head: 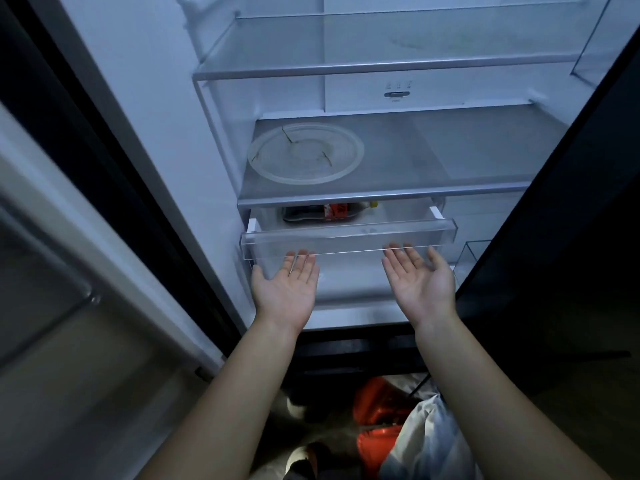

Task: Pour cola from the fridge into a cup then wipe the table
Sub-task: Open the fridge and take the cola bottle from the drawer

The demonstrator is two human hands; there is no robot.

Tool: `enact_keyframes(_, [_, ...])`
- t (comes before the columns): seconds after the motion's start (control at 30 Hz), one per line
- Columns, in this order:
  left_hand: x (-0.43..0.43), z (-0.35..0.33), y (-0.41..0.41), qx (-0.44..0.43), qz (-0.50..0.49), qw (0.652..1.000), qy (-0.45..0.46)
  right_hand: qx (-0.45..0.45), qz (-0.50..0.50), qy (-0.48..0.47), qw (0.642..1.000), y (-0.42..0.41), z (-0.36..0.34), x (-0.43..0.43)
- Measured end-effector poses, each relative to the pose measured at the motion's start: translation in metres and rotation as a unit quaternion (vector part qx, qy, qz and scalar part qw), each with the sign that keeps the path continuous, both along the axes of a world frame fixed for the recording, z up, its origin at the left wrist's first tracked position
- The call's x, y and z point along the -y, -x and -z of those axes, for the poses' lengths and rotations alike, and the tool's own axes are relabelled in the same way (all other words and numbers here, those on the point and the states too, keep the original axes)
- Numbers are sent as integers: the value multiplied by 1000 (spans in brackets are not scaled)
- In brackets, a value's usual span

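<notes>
Both hands were held palm-up with fingers spread, gripping nothing: the left hand [286,285] and the right hand [419,279] were set just under the front lip of the clear drawer [349,241], fingertips at or near its edge; contact could not be confirmed. The drawer was partly pulled out. An uneven pull from the two sides could have skewed and jammed it, or a hard tug could have brought it off its runners and sent the bottle rolling. The cola bottle [329,213] was seen lying on its side inside the drawer, well back under the shelf [450,157], and looked partly full. Nothing else was made out in the drawer. A round glass plate [306,153] was resting empty on that shelf.
</notes>
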State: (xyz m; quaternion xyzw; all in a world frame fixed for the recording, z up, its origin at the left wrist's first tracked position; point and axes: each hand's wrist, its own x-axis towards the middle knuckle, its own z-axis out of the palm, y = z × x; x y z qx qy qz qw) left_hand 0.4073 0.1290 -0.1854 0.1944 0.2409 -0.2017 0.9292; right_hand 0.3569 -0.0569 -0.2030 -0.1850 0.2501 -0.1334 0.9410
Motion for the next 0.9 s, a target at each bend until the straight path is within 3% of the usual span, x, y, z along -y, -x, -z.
enact_keyframes(0.47, [-22,-6,85,-8,-7,1000,-6,3,-51,9,999,86,5,-13])
enact_keyframes(0.9, [-29,-10,112,18,17,999,-35,11,-83,53,995,115,3,-11])
